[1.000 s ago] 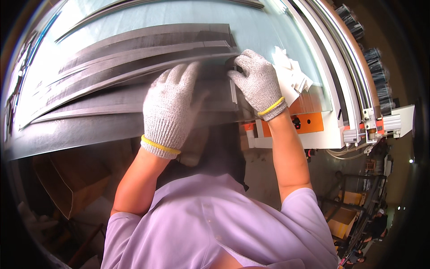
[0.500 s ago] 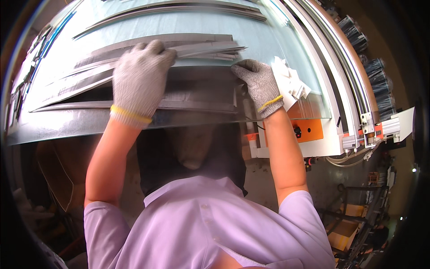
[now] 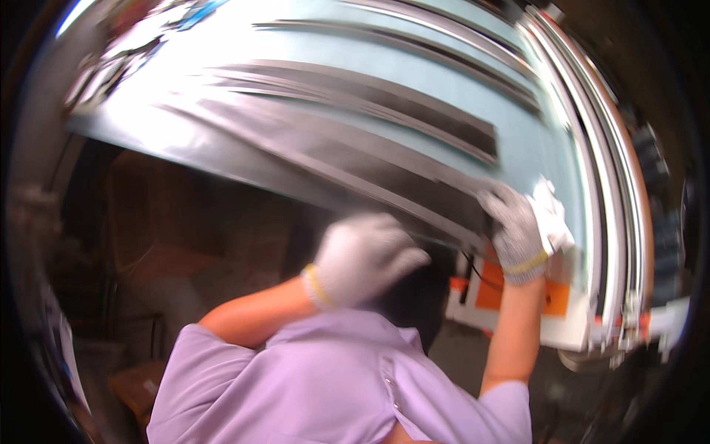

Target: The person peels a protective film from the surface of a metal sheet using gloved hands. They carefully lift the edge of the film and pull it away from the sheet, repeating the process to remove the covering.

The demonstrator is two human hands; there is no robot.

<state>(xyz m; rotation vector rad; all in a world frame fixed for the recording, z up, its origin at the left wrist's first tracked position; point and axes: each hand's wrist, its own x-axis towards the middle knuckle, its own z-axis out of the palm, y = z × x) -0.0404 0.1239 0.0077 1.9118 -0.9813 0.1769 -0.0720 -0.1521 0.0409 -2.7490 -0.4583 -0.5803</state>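
The right hand (image 3: 515, 231) pins the dark strips (image 3: 384, 166) at three o'clock, so the free, half-curled left hand (image 3: 364, 259) should slide along them evenly.

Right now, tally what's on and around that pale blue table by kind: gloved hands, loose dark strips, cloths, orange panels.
Grey knit-gloved hands: 2, left hand off the table, right hand on the broad dark grey sheet
Separate long dark strips on the pale blue table: about 3, blurred
White crumpled cloth: 1
Orange panel: 1
Total: about 7

Dark strips (image 3: 370, 159) (long, overlapping) crowd the table (image 3: 518, 148); its far half lies barer.
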